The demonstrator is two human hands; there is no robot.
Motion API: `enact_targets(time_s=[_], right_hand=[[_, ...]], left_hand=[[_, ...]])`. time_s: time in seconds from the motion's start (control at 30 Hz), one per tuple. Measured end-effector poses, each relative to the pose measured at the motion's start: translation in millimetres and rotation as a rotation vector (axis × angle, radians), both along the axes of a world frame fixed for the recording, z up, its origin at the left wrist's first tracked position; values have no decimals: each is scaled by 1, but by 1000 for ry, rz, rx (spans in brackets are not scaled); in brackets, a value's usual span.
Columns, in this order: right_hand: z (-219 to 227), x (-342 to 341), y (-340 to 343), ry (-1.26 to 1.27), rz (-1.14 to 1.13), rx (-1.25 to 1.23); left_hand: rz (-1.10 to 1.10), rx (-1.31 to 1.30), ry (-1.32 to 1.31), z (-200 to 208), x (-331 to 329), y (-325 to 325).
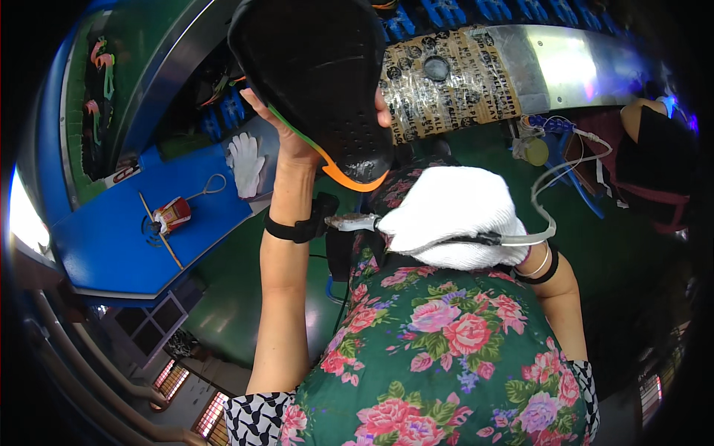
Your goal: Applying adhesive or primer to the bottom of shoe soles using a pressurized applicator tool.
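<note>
Black sole (pixel 316 82), edged in green and orange, stands toe-up in front of the conveyor, held by the bare left hand (pixel 297 145), whose fingers reach around behind it and grip both edges. The right hand (pixel 454 212), in a white knit glove, is closed around a slim tool (pixel 353 222); its tip points left, close to the black band (pixel 301 229) on the left wrist, and its exact kind is unclear. A grey cable (pixel 547 208) curves from the glove toward the upper right. Farther out, a second white glove (pixel 246 163) lies near a blue table (pixel 97 238) bearing a red container (pixel 173 215). Behind, taped cardboard (pixel 468 82) covers part of the conveyor's metal edge (pixel 569 67).
</note>
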State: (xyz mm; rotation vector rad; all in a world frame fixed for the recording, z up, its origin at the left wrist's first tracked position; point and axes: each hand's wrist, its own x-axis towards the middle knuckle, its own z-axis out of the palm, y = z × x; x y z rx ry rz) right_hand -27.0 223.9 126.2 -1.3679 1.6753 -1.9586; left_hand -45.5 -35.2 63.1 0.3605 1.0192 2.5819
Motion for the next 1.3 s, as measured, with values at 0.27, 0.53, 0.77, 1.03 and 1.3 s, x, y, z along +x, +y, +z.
enact_targets(time_s=[0.27,0.53,0.77,1.03,1.3], right_hand=[[-17,10,-7,272,-149,150],[-13,4,1,284,-114,164],[-9,-4,0,110,18,75],[-21,-14,-4,277,133,138],[-2,-17,15,-629,-18,87]], left_hand=[[-20,115,-134,10,0,16],[-116,-223,-227,11,4,13],[-186,-290,-362,5,-4,5],[-333,-540,-497,2,-11,4],[17,59,-738,-8,-1,27]])
